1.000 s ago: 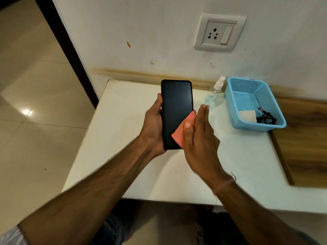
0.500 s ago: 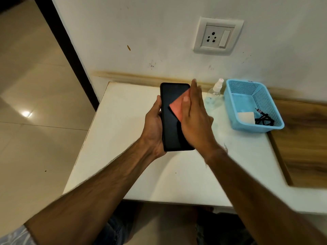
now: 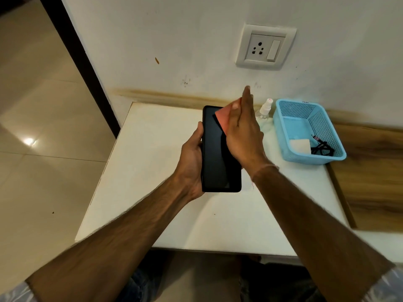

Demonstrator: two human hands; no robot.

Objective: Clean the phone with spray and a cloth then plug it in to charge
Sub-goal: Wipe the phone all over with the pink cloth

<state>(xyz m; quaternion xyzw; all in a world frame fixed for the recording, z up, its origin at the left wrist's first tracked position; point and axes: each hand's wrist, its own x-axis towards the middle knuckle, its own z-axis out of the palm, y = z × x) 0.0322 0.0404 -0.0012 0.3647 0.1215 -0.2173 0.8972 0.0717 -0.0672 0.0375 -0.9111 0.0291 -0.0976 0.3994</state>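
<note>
A black phone (image 3: 214, 153) with a dark screen is held upright above the white table, gripped along its left edge by my left hand (image 3: 193, 158). My right hand (image 3: 242, 134) lies flat over the phone's upper right part and presses an orange-pink cloth (image 3: 223, 119) against the screen. The fingertips reach past the phone's top edge. A small clear spray bottle (image 3: 265, 110) with a white nozzle stands by the wall, just right of my right hand. Inside the blue basket (image 3: 283, 136) lie a white charger block (image 3: 301, 146) and a black cable (image 3: 321, 149).
A white wall socket (image 3: 266, 47) with a switch sits on the wall above the table. The white table (image 3: 152, 171) meets a wooden surface (image 3: 375, 177) on the right. Tiled floor (image 3: 43, 149) lies to the left, past the table's edge.
My right hand has slid the cloth up the screen, from the lower right part to the top. The left hand keeps the phone steady in the same place.
</note>
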